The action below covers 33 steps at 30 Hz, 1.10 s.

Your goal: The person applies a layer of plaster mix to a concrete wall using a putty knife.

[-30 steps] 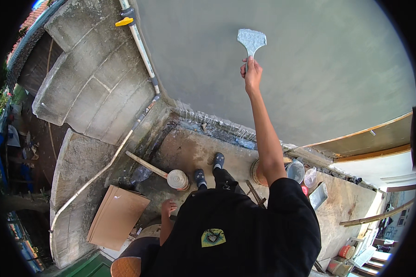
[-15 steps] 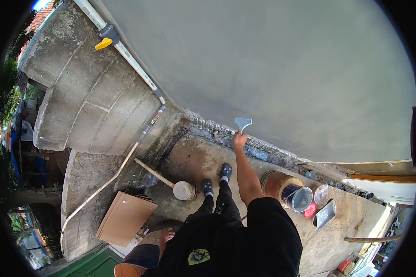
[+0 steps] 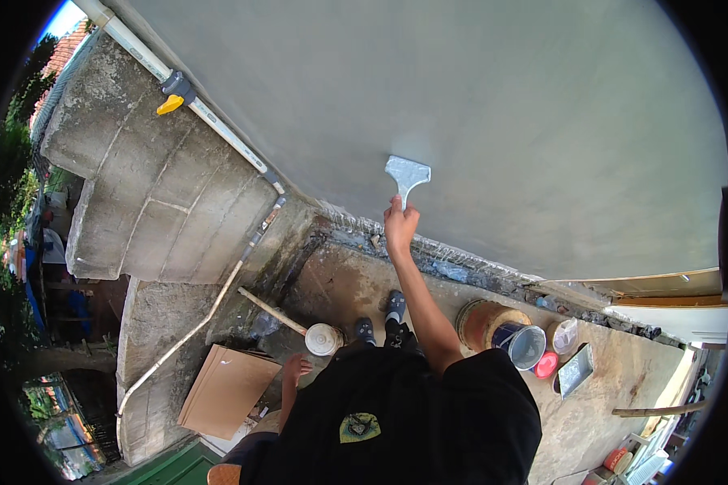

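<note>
My right hand [image 3: 400, 225] is wrapped round the handle of a pale, wide-bladed scraper [image 3: 408, 170]. Its flared blade points up against the smooth grey wall [image 3: 493, 105], with the flat face toward me. Whether the edge touches the wall or stands slightly off it, I cannot tell. Low at my left side hangs my left hand [image 3: 297, 366], its fingers loosely apart and holding nothing. Just left of that hand lies a brown cardboard sheet [image 3: 228, 390].
A white round container [image 3: 323, 339] with a long wooden handle [image 3: 273, 312] beside it stands near my feet. On the right are a blue bucket [image 3: 528, 347], a red lid [image 3: 546, 364] and a metal tray [image 3: 575, 373]. A white pipe [image 3: 225, 131] runs along the left wall.
My right hand has raised the scraper up the wall and slightly left. My left hand has moved up and forward, nearer the cardboard. My body leans closer to the wall.
</note>
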Motion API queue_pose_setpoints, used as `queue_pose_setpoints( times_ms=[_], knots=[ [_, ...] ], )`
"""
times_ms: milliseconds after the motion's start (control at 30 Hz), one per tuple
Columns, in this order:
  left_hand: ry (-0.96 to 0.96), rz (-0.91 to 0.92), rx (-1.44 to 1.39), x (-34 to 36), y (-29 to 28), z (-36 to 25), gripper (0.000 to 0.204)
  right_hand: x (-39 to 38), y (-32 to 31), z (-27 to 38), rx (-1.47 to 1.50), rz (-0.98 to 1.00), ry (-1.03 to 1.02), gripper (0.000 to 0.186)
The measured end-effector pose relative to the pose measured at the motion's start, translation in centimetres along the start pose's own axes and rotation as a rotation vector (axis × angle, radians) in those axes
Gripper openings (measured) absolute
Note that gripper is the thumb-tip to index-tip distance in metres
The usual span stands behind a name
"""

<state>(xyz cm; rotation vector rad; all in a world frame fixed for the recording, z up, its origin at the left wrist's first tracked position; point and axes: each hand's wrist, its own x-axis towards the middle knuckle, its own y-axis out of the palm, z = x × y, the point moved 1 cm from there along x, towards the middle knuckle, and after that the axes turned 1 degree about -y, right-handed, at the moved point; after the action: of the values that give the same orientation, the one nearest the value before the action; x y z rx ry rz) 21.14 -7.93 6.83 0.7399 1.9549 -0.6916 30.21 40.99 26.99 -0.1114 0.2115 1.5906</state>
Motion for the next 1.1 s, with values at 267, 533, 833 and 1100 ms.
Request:
queue_pose_setpoints(
  times_ms=[267,533,833,1100],
  knots=[
    [-0.064,0.157,-0.019,4.3,-0.7,1.8,0.05,-0.9,-1.8,8.2,0.179,0.184,-0.325,0.03],
    [0.318,0.199,0.563,9.8,-5.4,1.7,0.035,5.2,-0.4,4.0,-0.033,0.177,-0.387,0.034],
    [0.29,0.36,0.556,17.4,-15.0,-13.3,0.037,6.0,3.2,-19.9,-0.437,-0.145,-0.165,0.044],
    [0.19,0.16,0.241,20.7,-19.4,-29.3,0.027,6.7,4.6,-31.8,-0.459,-0.434,0.465,0.046]
  ],
)
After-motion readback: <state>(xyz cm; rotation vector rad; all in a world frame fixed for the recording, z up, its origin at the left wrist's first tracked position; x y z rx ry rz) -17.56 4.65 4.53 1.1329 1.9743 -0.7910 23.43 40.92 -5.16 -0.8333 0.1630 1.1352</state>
